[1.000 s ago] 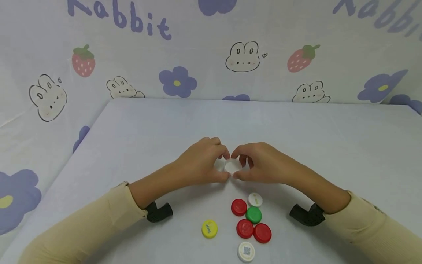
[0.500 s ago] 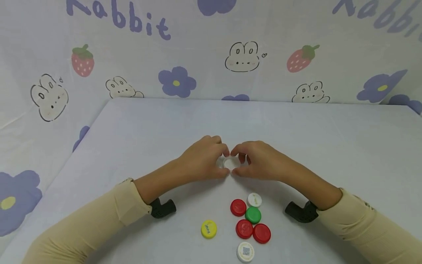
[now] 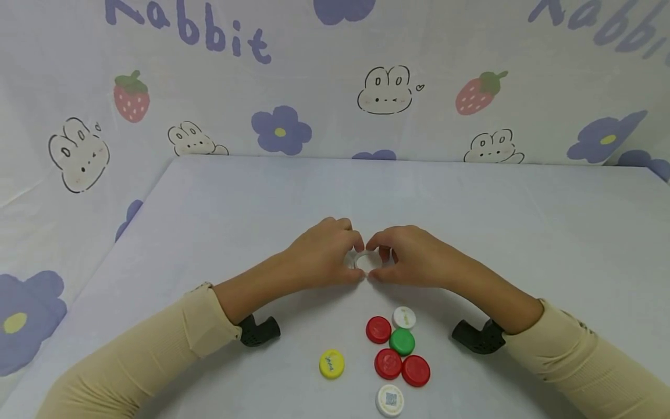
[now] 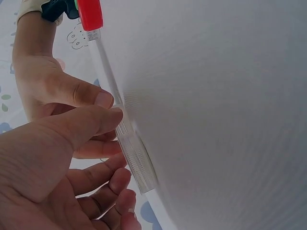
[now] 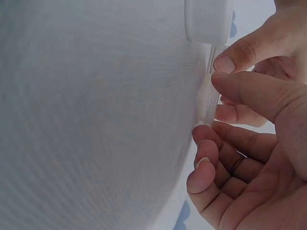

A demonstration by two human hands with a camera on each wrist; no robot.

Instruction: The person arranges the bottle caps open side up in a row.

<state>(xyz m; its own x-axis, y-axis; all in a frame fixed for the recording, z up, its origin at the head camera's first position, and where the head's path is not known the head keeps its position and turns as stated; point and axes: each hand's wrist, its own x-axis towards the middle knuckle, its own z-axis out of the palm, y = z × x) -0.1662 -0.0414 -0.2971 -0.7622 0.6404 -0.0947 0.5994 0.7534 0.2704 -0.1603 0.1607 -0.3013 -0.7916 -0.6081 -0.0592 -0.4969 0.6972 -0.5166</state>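
Note:
Between my hands on the white table, in the head view, is a round translucent bottle cap (image 3: 369, 263). My left hand (image 3: 319, 256) holds its left side with thumb and forefinger. From the other side my right hand (image 3: 419, 256) pinches it, and the two thumbs meet at the near edge. A clear ridged cap (image 4: 139, 163) shows close up in the left wrist view, beside the curled fingers. The right wrist view shows the ridged side of a translucent cap (image 5: 208, 103) at the fingertips. Fingers partly cover the caps, so their exact contact is hard to tell.
Nearer me lie red caps (image 3: 388, 364), a green cap (image 3: 402, 341), a yellow cap (image 3: 332, 364), a small white cap (image 3: 404, 318) and a white cap with a square code (image 3: 389, 400). A patterned cloth (image 3: 324, 75) hangs behind the table.
Both forearms have drawn slightly inward, and the hands with the translucent cap have shifted very slightly. Both hands keep their pinch. The coloured caps lie as before.

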